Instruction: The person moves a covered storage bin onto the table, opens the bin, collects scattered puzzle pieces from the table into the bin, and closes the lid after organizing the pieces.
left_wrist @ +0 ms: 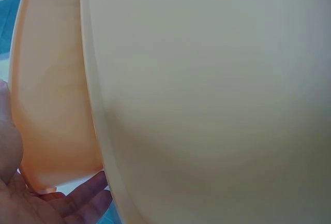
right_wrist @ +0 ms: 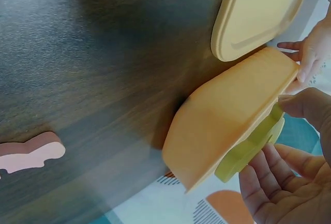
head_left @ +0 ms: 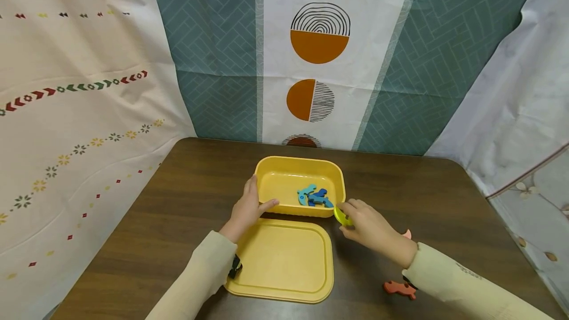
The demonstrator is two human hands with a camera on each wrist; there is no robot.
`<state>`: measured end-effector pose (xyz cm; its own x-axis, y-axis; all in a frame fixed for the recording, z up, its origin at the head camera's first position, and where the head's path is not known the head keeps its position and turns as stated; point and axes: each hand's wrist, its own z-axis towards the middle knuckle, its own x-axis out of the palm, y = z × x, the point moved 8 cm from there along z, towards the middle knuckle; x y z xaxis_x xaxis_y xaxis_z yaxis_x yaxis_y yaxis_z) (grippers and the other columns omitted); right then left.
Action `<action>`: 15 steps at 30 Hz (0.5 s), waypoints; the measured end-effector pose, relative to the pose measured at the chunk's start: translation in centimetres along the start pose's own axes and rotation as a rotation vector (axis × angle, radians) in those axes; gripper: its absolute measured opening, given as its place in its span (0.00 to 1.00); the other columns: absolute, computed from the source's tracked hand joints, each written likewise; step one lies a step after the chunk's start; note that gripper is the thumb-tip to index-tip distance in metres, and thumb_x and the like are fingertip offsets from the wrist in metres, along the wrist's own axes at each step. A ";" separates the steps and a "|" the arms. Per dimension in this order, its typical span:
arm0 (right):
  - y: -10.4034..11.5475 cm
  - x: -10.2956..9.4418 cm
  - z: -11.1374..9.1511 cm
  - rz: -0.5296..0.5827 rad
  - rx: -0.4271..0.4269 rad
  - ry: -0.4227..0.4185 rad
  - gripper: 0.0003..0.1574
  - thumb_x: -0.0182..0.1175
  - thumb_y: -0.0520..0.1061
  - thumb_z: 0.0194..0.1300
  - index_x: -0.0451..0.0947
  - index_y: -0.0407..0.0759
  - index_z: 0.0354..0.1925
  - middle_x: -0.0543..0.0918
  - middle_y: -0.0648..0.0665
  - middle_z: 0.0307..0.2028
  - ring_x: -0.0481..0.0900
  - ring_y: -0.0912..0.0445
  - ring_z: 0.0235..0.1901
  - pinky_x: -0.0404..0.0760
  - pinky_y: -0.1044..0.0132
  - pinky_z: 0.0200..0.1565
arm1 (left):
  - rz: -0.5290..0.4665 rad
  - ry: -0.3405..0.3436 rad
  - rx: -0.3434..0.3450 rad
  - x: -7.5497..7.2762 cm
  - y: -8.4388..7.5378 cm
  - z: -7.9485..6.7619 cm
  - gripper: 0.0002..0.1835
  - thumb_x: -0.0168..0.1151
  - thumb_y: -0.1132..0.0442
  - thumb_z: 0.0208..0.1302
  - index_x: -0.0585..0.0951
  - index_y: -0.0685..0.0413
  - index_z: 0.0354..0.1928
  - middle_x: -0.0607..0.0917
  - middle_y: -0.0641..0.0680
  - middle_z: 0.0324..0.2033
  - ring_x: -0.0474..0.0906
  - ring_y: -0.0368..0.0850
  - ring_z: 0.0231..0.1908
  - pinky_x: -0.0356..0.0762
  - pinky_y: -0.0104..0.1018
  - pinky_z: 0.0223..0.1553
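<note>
A yellow plastic box (head_left: 284, 207) stands on the table, with several blue and teal animal-shaped pieces (head_left: 314, 196) lying at its right end. My left hand (head_left: 247, 210) grips the box's left front corner, its thumb reaching over the front rim and its fingers along the left side. At the right front corner, my right hand (head_left: 366, 223) pinches a yellow-green piece (right_wrist: 253, 144) between thumb and fingertips. That piece is at the box's rim; its full shape is partly hidden by the fingers.
The yellow lid (head_left: 284, 260) lies flat in front of the box, under my left wrist. A red-orange animal-shaped piece (head_left: 400, 289) lies near my right sleeve. Beyond my right wrist is a pink piece (right_wrist: 33, 154), mostly hidden in the head view. Cloth hangs behind the table.
</note>
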<state>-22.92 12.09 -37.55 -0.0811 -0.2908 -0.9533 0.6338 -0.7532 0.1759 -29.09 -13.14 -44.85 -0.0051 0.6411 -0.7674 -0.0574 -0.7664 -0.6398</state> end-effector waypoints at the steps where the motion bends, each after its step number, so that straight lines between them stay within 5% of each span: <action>1: 0.0 0.0 0.1 0.001 -0.004 -0.008 0.30 0.74 0.41 0.47 0.77 0.33 0.49 0.80 0.43 0.38 0.73 0.57 0.34 0.79 0.63 0.36 | 0.000 -0.001 -0.001 0.0 0.0 0.0 0.55 0.63 0.42 0.59 0.42 0.63 0.74 0.50 0.64 0.72 0.75 0.51 0.26 0.75 0.41 0.26; 10: 0.4 -0.1 1.0 0.040 -0.013 -0.058 0.28 0.73 0.39 0.47 0.77 0.33 0.48 0.79 0.44 0.34 0.73 0.57 0.32 0.77 0.64 0.33 | -0.010 -0.003 0.006 0.0 -0.1 0.1 0.55 0.63 0.43 0.60 0.42 0.64 0.74 0.50 0.64 0.73 0.78 0.54 0.33 0.79 0.48 0.34; 15: 0.6 0.1 1.6 0.061 0.006 -0.059 0.29 0.72 0.39 0.48 0.76 0.32 0.49 0.79 0.44 0.35 0.74 0.56 0.33 0.78 0.63 0.34 | -0.006 -0.009 0.007 0.0 0.2 0.2 0.55 0.63 0.43 0.59 0.43 0.64 0.74 0.50 0.64 0.72 0.77 0.53 0.31 0.78 0.45 0.31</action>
<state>-23.84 10.64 -37.19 -0.0879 -0.3703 -0.9248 0.6345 -0.7365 0.2346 -29.28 -13.31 -44.93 -0.0142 0.6459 -0.7633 -0.0643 -0.7624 -0.6439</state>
